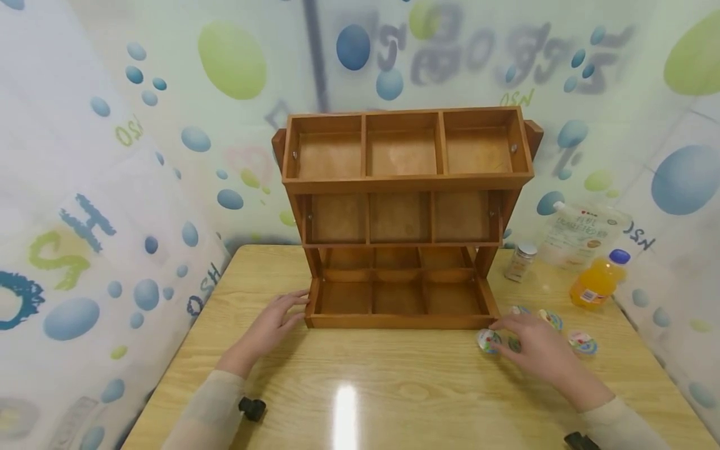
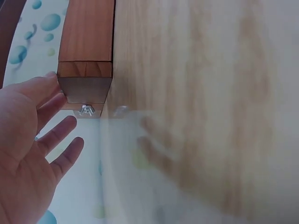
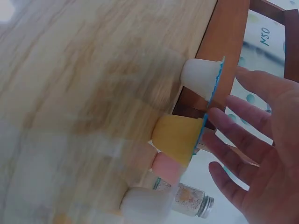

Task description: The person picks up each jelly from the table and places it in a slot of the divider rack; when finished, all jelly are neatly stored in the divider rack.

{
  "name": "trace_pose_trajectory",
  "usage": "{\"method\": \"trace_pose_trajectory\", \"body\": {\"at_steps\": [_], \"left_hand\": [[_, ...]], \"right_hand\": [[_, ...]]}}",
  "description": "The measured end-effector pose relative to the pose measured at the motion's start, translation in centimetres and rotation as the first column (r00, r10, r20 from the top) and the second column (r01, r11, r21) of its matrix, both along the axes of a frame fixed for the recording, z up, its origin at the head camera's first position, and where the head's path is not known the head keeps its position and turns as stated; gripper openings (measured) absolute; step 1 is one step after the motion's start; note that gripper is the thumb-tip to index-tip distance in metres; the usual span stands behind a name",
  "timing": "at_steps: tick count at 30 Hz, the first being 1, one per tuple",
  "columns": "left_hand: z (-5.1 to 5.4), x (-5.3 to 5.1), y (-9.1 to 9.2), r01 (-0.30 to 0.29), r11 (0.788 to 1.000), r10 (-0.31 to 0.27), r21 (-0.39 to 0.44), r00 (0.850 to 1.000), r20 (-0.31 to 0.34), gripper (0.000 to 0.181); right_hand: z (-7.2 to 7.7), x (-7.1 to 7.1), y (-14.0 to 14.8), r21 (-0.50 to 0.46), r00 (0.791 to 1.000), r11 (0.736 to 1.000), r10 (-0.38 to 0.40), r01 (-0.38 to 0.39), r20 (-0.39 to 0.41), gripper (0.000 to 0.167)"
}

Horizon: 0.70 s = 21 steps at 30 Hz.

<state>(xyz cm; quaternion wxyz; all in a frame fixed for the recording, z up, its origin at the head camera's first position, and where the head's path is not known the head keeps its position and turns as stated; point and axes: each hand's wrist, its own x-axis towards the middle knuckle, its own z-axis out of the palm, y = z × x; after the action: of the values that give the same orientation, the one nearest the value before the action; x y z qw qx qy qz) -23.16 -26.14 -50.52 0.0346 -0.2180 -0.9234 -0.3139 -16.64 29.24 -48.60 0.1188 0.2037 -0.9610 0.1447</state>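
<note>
A brown wooden shelf with three-section tiers stands on the table. My left hand is at its lower left corner, fingers spread; in the left wrist view the fingertips of that hand meet the wood's edge. My right hand is by the lower right corner, over several small lidded cups. One white cup lies beside its fingers. In the right wrist view the right hand has spread fingers beside a white cup and a yellow cup; whether they touch cannot be told.
Behind the cups stand a small jar, an orange drink bottle and a white spouted pouch. Another cup lies at the right. A patterned curtain surrounds the wooden table.
</note>
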Motion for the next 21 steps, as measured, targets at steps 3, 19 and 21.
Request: {"method": "trace_pose_trajectory", "body": {"at_steps": [3,19,21], "left_hand": [[0.11,-0.17,0.07,-0.015,1.0,0.015,-0.017,1.0,0.011,0.034],[0.66,-0.73,0.25,0.002,1.0,-0.001,-0.013,0.999,0.039,0.031],[0.64,-0.75,0.26,-0.004,1.0,0.005,-0.01,0.999,0.038,0.031]], "right_hand": [[-0.24,-0.01,0.04,0.008,1.0,1.0,-0.005,0.004,0.025,0.032],[-0.42,-0.01,-0.48,0.056,0.997,0.998,-0.034,0.031,0.066,0.05],[-0.45,-0.11,-0.5,0.047,0.997,0.998,-0.04,0.037,0.073,0.05]]}}
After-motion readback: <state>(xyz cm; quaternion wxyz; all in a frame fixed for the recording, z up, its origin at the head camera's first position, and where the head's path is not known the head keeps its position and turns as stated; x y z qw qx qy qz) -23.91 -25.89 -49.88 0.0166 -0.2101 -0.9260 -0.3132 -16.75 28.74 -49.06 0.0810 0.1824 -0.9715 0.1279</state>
